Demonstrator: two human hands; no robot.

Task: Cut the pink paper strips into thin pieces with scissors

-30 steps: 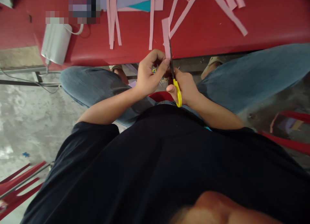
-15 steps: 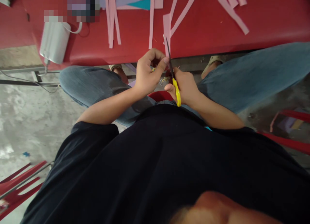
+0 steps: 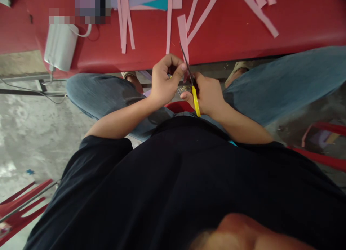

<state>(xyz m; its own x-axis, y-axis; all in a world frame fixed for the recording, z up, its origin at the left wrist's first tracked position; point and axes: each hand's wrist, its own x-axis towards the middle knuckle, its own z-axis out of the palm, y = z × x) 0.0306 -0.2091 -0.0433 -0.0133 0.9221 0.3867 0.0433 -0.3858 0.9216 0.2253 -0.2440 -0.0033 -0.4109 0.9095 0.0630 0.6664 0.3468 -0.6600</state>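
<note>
Between thumb and fingers, my left hand (image 3: 168,77) pinches the near end of a pink strip (image 3: 182,28), whose far end reaches over the red tabletop's edge. My right hand (image 3: 208,92) grips a pair of scissors (image 3: 196,100) with yellow handles and dark blades. Those blades point away from me and lie along the strip, just right of my left thumb. The blades look nearly closed. Part of the grip is hidden behind my right hand.
More pink strips (image 3: 125,21) lie across the red table (image 3: 102,55), some over purple and teal sheets (image 3: 158,4). A white box with a cable (image 3: 61,44) sits at the table's left. Red chairs (image 3: 27,206) stand at both sides.
The scissors' blades have come together and swung slightly left. The pink strip's far end has shifted a little left. My left hand stays nearly in place.
</note>
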